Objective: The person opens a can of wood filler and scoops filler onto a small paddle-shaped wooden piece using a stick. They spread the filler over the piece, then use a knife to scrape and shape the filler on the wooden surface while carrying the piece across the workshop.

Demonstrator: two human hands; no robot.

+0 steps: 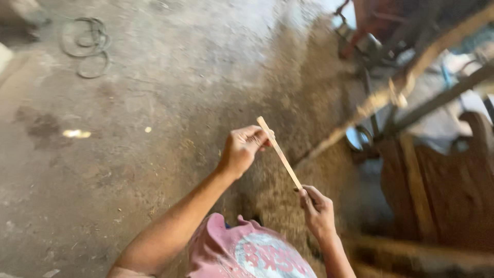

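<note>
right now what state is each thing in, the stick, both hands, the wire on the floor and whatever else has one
thin wooden strip: held off the floor, tilted, one end in each hand
left hand: closed on the strip's upper end
right hand: pinching the strip's lower end
wire coil: lying loose on the concrete floor
sawdust: spread over the floor beneath the hands
wooden frame: blurred, state cannot be told

Dim daylight, bright glare top right, right side motion-blurred.
</note>
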